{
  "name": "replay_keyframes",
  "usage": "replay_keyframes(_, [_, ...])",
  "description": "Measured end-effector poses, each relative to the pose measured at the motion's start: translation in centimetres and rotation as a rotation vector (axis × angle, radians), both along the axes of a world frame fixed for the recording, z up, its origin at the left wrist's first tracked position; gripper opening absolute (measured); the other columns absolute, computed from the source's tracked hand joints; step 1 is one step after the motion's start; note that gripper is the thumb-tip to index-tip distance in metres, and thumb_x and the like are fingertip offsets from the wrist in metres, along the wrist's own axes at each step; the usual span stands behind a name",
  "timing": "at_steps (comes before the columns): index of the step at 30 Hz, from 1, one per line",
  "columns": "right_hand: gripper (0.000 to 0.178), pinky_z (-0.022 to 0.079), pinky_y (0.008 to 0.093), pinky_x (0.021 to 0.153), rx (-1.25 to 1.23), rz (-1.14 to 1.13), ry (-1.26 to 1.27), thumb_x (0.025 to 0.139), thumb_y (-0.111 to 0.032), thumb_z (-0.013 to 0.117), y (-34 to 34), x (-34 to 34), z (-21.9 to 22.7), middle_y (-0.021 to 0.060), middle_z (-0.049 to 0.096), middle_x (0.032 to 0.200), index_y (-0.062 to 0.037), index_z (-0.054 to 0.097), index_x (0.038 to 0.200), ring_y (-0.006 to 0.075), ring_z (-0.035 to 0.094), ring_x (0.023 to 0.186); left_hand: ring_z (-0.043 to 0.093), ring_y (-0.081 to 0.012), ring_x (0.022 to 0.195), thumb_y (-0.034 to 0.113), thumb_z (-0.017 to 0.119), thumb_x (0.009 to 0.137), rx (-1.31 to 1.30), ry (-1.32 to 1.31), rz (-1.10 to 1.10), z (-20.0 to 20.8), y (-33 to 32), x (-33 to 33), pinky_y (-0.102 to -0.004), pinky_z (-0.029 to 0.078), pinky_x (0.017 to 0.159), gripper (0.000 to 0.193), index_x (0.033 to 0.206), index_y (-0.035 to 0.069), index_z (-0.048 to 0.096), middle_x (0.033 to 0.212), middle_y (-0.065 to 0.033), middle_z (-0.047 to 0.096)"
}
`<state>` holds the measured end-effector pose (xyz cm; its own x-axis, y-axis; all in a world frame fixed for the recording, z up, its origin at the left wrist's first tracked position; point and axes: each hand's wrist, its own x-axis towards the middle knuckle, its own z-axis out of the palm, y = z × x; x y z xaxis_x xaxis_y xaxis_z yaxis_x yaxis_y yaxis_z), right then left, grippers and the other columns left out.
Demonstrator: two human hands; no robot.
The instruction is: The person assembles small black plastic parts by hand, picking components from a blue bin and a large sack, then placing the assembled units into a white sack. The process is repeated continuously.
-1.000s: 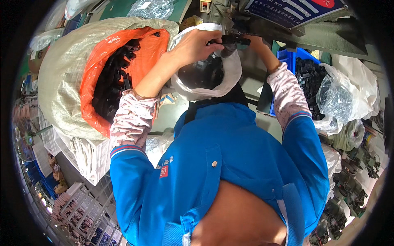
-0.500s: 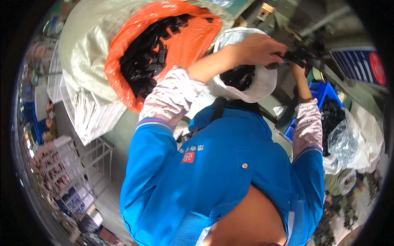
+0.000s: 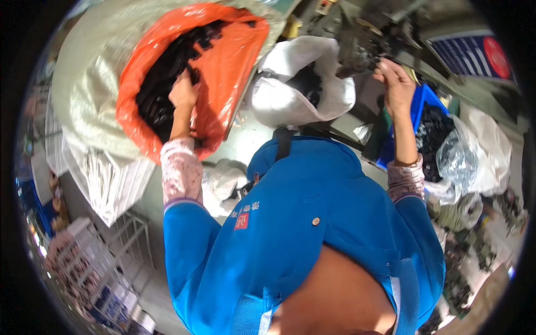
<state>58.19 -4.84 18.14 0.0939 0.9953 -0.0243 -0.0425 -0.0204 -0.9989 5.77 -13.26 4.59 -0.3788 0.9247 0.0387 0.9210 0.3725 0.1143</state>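
Note:
My left hand (image 3: pixel 183 94) reaches down into a large sack's orange plastic liner (image 3: pixel 220 84), among a heap of black plastic parts (image 3: pixel 159 100). Its fingers are bent against the dark pieces, and their tips are partly hidden. Over on the right, my right hand (image 3: pixel 396 84) is raised beside a dark machine fixture (image 3: pixel 362 49). Its thumb and fingers are pinched together at the fixture's edge; what they hold is too small and dark to make out. Between the hands stands a white bag (image 3: pixel 279 103) with more black pieces (image 3: pixel 307 84) inside.
The orange liner sits in a pale woven sack (image 3: pixel 84 84). To the right are a blue crate (image 3: pixel 427 103), clear plastic bags (image 3: pixel 460 162) and a blue and white sign panel (image 3: pixel 472 56). White stacked trays (image 3: pixel 109 184) and a metal rack (image 3: pixel 120 251) stand at the left.
My left hand has left the machine and moved left into the orange-lined sack. My right hand stays by the machine, now in plain sight. The view has shifted slightly.

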Motion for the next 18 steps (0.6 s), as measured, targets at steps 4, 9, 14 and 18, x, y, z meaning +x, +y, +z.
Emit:
replay_keyframes(4, [0.017,0.055,0.0254,0.067,0.145,-0.015,0.022,0.088,-0.002,0.067,-1.2,-1.9,1.6,0.0089,0.072,0.089,0.0039,0.07,0.103,0.0138,0.067,0.073,0.066,-0.0288,0.099,0.021,0.079,0.074,0.144,-0.37,0.128,1.0,0.7,0.8,-0.0387,0.052,0.087,0.046,0.114,0.007,0.062,0.105,-0.0125,0.069])
replay_keyframes(9, [0.016,0.051,0.0229,0.065,0.343,0.004,-0.261,0.088,-0.007,0.069,-1.2,-1.3,0.9,0.0051,0.072,0.088,0.0019,0.072,0.101,0.0093,0.063,0.072,0.059,-0.0119,0.085,0.005,0.077,0.081,0.611,-1.117,0.192,3.8,0.5,1.2,-0.0255,0.05,0.073,0.044,0.12,-0.001,0.056,0.1,-0.0053,0.063])
replay_keyframes(14, [0.017,0.053,0.0273,0.066,0.331,-0.008,-0.325,0.083,-0.015,0.076,0.8,-2.7,-0.8,0.0131,0.071,0.09,-0.0029,0.074,0.094,0.0154,0.067,0.077,0.059,-0.0248,0.107,0.006,0.062,0.093,0.705,-1.778,-0.008,7.5,-2.4,-0.3,-0.0462,0.049,0.1,0.034,0.125,0.001,0.051,0.116,-0.0106,0.06])
replay_keyframes(18, [0.016,0.051,0.023,0.064,0.417,0.002,-0.292,0.083,-0.013,0.076,0.5,-3.1,-1.2,0.005,0.072,0.088,-0.0012,0.074,0.093,0.008,0.063,0.073,0.06,-0.0302,0.105,0.012,0.061,0.093,0.57,-2.106,0.071,6.3,-2.0,3.8,-0.0469,0.048,0.097,0.029,0.12,0.001,0.058,0.116,-0.013,0.064])
